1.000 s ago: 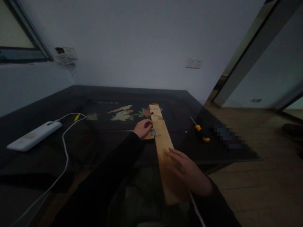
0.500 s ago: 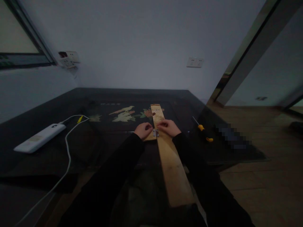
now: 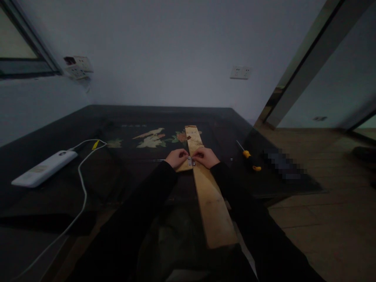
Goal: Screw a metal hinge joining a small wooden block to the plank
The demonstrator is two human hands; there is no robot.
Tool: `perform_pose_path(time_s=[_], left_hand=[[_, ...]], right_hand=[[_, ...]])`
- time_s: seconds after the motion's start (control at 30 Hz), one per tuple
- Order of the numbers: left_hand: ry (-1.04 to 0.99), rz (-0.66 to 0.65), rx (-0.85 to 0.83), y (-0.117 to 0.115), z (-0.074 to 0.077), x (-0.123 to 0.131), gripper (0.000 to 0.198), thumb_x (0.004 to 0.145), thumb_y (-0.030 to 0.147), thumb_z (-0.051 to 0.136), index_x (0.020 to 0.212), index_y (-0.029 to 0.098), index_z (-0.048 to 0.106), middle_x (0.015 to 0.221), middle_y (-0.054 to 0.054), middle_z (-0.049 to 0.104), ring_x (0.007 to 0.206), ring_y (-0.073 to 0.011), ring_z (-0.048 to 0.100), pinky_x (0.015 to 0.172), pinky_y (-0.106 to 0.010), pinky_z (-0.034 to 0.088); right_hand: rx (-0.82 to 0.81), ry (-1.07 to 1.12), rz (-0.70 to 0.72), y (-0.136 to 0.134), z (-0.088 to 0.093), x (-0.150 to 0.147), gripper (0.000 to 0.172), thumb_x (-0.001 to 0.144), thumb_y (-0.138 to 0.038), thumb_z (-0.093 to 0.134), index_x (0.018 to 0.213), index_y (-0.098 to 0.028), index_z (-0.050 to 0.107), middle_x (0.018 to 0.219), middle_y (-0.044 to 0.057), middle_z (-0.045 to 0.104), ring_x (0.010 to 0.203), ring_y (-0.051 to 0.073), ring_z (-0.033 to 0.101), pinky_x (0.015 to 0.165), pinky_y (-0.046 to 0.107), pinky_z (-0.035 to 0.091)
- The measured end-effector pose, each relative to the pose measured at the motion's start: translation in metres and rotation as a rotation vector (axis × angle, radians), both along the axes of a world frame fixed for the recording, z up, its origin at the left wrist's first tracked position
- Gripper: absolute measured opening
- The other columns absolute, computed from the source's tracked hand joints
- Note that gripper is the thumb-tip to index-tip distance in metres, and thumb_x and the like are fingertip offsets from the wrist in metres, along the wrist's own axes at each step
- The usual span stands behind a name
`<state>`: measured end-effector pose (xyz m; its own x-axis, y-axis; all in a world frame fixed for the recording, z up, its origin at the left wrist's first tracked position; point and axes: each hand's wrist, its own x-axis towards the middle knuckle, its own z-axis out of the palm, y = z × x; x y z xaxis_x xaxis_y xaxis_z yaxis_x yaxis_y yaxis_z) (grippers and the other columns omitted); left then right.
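A long pale wooden board [image 3: 211, 199] lies on the dark table [image 3: 88, 125], its near end past the table's front edge. A small metal hinge [image 3: 190, 161] sits at the board's left edge, joined to a short wooden piece [image 3: 184, 167]. My left hand [image 3: 175, 158] rests on that short piece with fingers curled toward the hinge. My right hand [image 3: 205, 157] lies on the board just right of the hinge, fingertips pinched at it. What the fingers hold is too small to make out.
A yellow-handled screwdriver [image 3: 249, 160] lies right of the board. A white power strip [image 3: 41, 172] with a white cable [image 3: 82, 188] sits at the left. Bird and flower inlay [image 3: 152, 139] decorates the tabletop. Wooden floor [image 3: 323, 203] extends to the right.
My right hand left the board's near part and went forward to the hinge, then closed in on it. My left hand stayed at the short piece.
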<state>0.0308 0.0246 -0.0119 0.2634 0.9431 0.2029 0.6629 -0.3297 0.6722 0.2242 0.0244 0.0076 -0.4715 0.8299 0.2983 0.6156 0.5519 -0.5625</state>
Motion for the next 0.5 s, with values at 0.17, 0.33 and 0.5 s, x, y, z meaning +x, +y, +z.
perform_pose_path(time_s=[0.17,0.33,0.5], left_hand=[[-0.001,-0.02,0.01,0.0014,-0.0022,-0.0011,0.02,0.077,0.03,0.055,0.083,0.017,0.068,0.07,-0.002,0.064,0.065,-0.0151,0.055,0.062,-0.025,0.04],[-0.008,-0.017,0.011,0.0027,-0.0029,-0.0013,0.018,0.076,0.029,0.057,0.081,0.018,0.069,0.07,-0.002,0.065,0.066,-0.0153,0.055,0.063,-0.025,0.041],[0.0,-0.005,0.002,0.0014,-0.0013,-0.0007,0.018,0.076,0.029,0.057,0.082,0.017,0.069,0.072,-0.002,0.065,0.066,-0.0153,0.055,0.063,-0.025,0.041]], right_hand=[[0.03,-0.059,-0.004,-0.0015,0.0004,-0.0002,0.011,0.079,-0.023,0.065,0.081,-0.013,0.069,0.073,0.002,0.062,0.067,0.011,0.051,0.065,0.023,0.037],[0.065,-0.056,0.002,-0.0013,-0.0032,-0.0009,0.01,0.081,-0.022,0.06,0.084,-0.015,0.066,0.076,0.002,0.062,0.069,0.011,0.052,0.066,0.023,0.038],[0.036,0.145,-0.032,-0.0006,-0.0053,-0.0018,0.01,0.08,-0.023,0.055,0.085,-0.016,0.061,0.077,0.002,0.064,0.065,0.011,0.055,0.065,0.024,0.042]])
